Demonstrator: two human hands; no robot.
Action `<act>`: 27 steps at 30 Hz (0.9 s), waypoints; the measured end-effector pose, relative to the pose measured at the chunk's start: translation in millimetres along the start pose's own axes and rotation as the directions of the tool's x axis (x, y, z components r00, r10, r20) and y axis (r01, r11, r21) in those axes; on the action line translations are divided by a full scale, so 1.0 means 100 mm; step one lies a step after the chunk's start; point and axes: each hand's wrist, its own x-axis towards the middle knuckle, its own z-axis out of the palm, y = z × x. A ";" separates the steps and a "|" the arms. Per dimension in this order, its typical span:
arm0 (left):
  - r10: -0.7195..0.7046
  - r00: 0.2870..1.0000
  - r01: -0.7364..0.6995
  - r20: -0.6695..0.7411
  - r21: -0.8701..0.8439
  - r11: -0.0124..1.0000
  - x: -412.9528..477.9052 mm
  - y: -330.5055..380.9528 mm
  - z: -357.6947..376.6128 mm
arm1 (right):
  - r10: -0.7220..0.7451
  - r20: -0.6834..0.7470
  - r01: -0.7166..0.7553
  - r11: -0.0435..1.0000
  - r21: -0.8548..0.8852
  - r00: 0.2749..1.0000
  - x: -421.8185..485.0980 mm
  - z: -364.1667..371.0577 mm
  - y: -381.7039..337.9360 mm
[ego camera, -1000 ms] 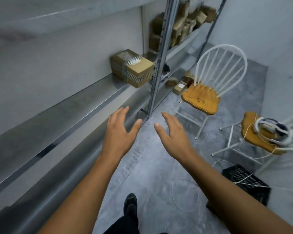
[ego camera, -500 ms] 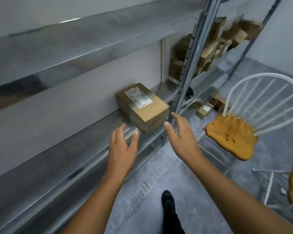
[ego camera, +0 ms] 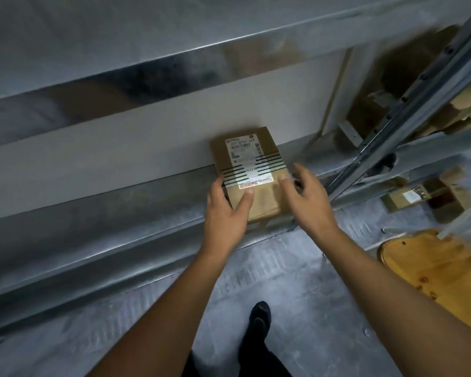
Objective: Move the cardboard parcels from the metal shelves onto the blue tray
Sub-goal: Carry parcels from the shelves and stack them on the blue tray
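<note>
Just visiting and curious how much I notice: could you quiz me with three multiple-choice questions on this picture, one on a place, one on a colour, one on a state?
1. Where does the taped parcel sit? A on the metal shelf B in a blue tray C on the floor
2. What colour is the chair seat? A blue B honey-brown C white
3. What is the left hand doing? A hanging idle B holding the parcel, thumb on top C raised overhead
Answers: 1 A, shelf metal lies under it; 2 B, bare wood shows; 3 B, its thumb presses the top face.
</note>
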 end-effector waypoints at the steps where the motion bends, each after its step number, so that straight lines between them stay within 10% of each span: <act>1: -0.002 1.000 0.002 -0.018 -0.007 1.000 -0.02 0.00 0.02 | -0.016 -0.005 0.017 1.000 0.017 1.000 -0.04 0.06 0.00; 16: 0.002 0.944 -0.049 -0.331 -0.133 0.990 -0.88 -0.62 -1.87 | -0.284 0.155 0.277 0.959 0.066 0.946 -1.40 1.44 -0.93; 27: -0.055 0.712 -0.076 -0.700 -0.155 0.985 -2.34 -1.85 -4.71 | -0.540 0.409 0.491 0.841 0.226 0.736 -3.50 3.70 -2.47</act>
